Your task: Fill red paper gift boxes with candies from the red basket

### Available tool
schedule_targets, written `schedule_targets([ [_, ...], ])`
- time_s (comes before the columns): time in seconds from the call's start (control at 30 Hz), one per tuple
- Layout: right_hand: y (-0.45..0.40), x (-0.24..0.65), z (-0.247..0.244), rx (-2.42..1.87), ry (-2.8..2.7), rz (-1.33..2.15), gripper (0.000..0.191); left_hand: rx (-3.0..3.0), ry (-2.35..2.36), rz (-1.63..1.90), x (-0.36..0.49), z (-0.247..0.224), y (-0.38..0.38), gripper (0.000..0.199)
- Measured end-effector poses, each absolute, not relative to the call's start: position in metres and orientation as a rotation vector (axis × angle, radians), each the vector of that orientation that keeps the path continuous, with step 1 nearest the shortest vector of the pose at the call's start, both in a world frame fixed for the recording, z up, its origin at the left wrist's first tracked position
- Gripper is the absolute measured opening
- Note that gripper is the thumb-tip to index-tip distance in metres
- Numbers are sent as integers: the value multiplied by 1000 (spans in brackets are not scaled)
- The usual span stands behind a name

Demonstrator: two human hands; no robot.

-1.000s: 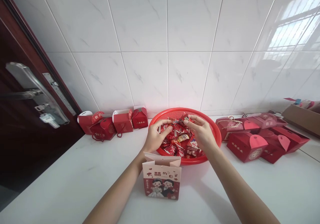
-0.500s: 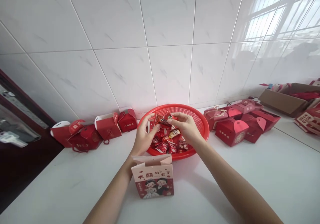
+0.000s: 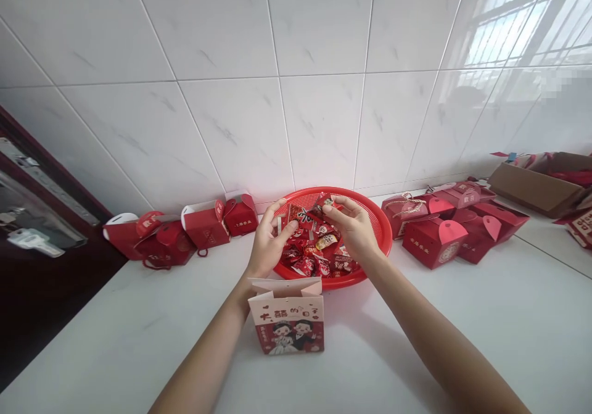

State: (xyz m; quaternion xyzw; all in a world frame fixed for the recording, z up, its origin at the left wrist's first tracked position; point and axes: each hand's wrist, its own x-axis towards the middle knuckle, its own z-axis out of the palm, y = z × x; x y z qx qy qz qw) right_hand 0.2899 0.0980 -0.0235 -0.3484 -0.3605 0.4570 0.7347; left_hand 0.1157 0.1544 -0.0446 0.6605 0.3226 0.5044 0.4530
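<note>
Over a red plastic basket (image 3: 387, 229) of wrapped candies (image 3: 314, 266), my left hand (image 3: 267, 241) is closed on a red candy packet (image 3: 295, 215), thumb in front. My right hand (image 3: 357, 227) pinches another red wrapped candy (image 3: 320, 205) between thumb and fingers, just right of the first. Both candies are partly covered by my fingers. In front of the basket stands an upright paper gift box (image 3: 289, 324) with a cartoon couple on it. Its top is open, and my left forearm passes beside it.
Several red gift boxes (image 3: 206, 224) line the wall on the left. More red boxes (image 3: 435, 241) cluster to the right of the basket, with a brown cardboard box (image 3: 531, 186) beyond them. A tiled wall (image 3: 319, 130) rises behind the white table (image 3: 398, 364).
My right hand has lifted its candy slightly, away from the one in my left hand. The whole view has shifted a little; the gift box stands where it was.
</note>
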Motion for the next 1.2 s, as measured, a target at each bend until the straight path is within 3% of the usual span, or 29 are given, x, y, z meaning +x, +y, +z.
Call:
schedule_targets([
  [0.23, 97, 288, -22, -816, -773, 986, 50, 1675, 846, 1355, 117, -45, 153, 54],
  [0.67, 95, 279, -21, -785, -716, 1074, 43, 1720, 1000, 1587, 119, -48, 154, 50],
  [1.2, 95, 272, -26, -787, -737, 1150, 45, 1704, 922, 1483, 118, -38, 146, 50],
])
